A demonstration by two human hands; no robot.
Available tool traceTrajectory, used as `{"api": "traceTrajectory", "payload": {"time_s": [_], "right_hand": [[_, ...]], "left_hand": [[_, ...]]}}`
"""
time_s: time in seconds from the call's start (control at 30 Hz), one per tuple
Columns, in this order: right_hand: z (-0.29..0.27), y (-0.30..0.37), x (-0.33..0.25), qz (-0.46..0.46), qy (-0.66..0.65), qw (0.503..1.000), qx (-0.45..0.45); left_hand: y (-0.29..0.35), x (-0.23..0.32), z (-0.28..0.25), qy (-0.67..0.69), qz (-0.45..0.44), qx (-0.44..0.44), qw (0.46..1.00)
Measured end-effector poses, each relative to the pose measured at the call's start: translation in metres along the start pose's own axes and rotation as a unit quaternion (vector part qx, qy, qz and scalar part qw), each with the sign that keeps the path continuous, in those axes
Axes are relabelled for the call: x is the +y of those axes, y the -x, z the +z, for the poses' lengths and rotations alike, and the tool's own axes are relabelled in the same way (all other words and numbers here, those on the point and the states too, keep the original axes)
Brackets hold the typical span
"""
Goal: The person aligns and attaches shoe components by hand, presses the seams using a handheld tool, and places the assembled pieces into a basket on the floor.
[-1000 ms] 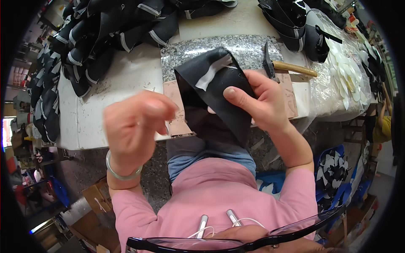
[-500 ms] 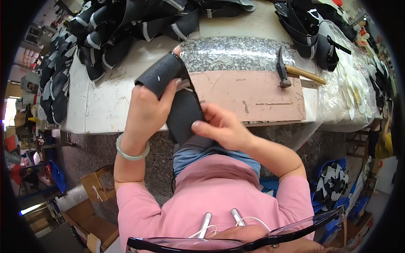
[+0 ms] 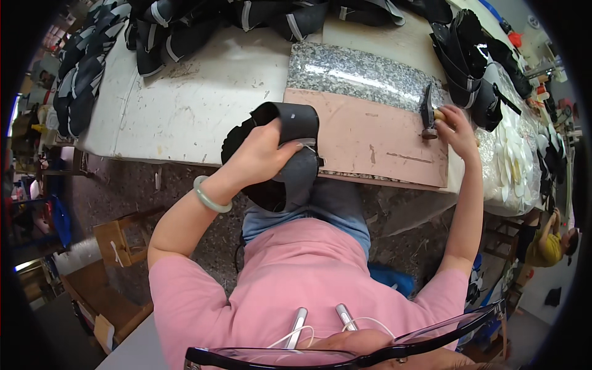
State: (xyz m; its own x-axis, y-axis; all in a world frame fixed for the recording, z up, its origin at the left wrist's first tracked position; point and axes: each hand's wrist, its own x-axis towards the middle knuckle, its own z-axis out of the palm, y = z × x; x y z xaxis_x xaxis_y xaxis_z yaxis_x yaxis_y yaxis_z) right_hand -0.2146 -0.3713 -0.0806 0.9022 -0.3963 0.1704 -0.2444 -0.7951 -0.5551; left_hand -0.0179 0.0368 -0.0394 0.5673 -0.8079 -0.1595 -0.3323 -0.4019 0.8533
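My left hand [image 3: 259, 154] is closed round a folded black shoe upper [image 3: 301, 176], its thumb lying along a pale strip inside the fold. The piece is held over the table's front edge, and its right side overlaps the left end of a pinkish board [image 3: 376, 139]. Toward the right, my right hand [image 3: 459, 131] has its fingers closed on the wooden handle of a hammer [image 3: 428, 111]. The hammer's dark metal head is at the board's far right corner, by the speckled stone slab [image 3: 357, 71].
Black uppers with pale strips are heaped along the far side [image 3: 246, 15], with more at the far left [image 3: 80, 86]. Another black pile [image 3: 459, 55] stands at the back right. Beside it, white cut pieces [image 3: 509, 142] lie on clear plastic. A person in yellow [image 3: 546, 243] is farther right.
My right hand has let go of the upper and moved right onto the hammer's handle. My left hand keeps the upper, now turned and nearer the board.
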Motion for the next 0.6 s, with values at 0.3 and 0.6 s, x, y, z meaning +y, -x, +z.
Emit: {"api": "traceTrajectory", "payload": {"time_s": [0.3, 0.6], "right_hand": [[-0.006, 0.000, -0.059, 0.077, 0.017, 0.995, -0.055], [0.047, 0.022, -0.195, -0.215, -0.002, 0.974, 0.075]], "left_hand": [[-0.035, -0.010, 0.025, 0.005, 0.075, 0.031, 0.997], [-0.044, -0.016, 0.021, -0.068, 0.073, 0.017, 0.995]]}}
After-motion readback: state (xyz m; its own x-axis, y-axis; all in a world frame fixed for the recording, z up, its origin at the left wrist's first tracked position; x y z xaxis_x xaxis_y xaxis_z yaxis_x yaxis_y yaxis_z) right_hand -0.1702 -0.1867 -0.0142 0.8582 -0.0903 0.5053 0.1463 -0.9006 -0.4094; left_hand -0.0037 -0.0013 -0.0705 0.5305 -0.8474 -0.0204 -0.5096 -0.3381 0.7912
